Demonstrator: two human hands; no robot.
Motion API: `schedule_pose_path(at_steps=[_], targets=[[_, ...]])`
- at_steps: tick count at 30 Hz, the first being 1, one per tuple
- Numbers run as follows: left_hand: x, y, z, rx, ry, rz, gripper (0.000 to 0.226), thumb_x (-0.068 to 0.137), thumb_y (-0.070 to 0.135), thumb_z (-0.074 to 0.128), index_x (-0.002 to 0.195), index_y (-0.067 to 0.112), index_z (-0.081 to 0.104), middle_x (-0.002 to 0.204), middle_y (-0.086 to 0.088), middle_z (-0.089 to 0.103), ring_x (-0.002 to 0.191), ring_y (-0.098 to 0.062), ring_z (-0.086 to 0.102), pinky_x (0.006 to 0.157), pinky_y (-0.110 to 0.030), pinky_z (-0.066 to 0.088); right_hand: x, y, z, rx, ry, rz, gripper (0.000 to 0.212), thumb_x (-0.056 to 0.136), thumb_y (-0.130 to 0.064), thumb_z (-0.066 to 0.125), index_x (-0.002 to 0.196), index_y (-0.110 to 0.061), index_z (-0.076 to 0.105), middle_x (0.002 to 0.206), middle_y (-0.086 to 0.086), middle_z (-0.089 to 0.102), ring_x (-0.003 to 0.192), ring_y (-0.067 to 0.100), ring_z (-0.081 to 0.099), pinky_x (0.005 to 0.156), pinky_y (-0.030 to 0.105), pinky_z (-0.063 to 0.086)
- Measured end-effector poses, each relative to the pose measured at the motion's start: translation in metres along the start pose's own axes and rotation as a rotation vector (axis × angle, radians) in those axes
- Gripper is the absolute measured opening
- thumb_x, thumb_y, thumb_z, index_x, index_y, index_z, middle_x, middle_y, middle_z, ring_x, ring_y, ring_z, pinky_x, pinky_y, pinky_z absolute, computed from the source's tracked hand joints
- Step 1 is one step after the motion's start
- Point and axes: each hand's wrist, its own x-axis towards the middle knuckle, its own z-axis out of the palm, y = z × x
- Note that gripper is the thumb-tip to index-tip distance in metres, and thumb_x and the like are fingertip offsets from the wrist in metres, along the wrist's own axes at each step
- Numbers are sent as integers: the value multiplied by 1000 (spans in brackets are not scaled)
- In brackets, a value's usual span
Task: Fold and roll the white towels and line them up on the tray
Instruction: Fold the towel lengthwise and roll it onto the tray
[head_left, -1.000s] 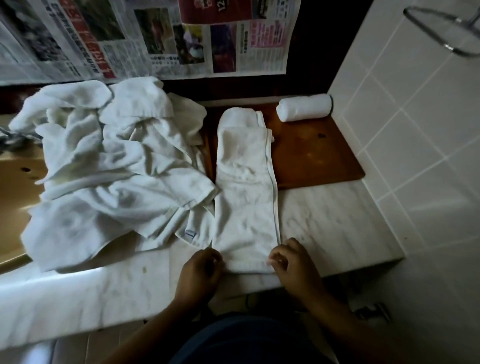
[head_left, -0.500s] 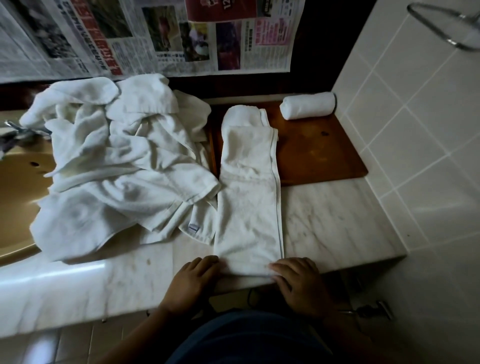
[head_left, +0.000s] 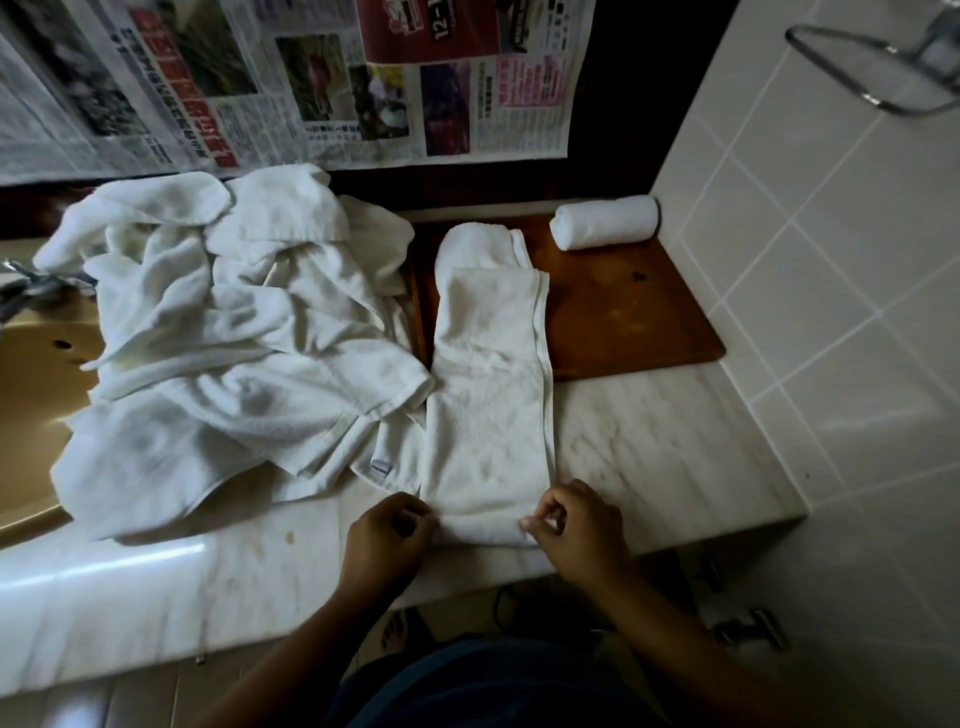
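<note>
1 head view, high, facing forward-down, close over marble counter (head_left: 649, 441)

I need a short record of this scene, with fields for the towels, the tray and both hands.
folded towel: long strip, far end on the tray, near end on the counter
rolled towel: one, at the tray's far right corner
towel pile: loose, left of the tray
left hand: pinches the folded towel's near left corner
right hand: pinches the same towel's near right corner

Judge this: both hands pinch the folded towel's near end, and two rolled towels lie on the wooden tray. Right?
No. Head view shows one rolled towel on the wooden tray, not two; left hand and right hand do pinch the folded towel.
</note>
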Motion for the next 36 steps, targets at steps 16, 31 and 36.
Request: schedule_pose_path(at_steps=[16,31,36], targets=[[-6,-44,-5,416,-80,749,43,92,38,54,129,16,60,128,-2,58,112,-19,53,92,-26,44,-16,27,7,-175,-38,-461,35,94,-32,53,124,-22,69,117,-12,59,103,11,59,79,35,52],[8,4,1,101,-19,135,13,88,32,71,82,28,61,65,14,63,64,-1,60,57,-11,39,22,9,1,-69,-56,-262,18,95,-41,54,83,-28,54,69,-10,59,61,12,57,58,36,49],[33,18,-2,73,-171,-163,24,80,37,77,80,23,57,61,4,67,57,-3,62,53,-19,41,12,14,8,-260,184,-531,14,88,-20,56,90,-17,70,103,2,62,90,23,59,74,35,49]])
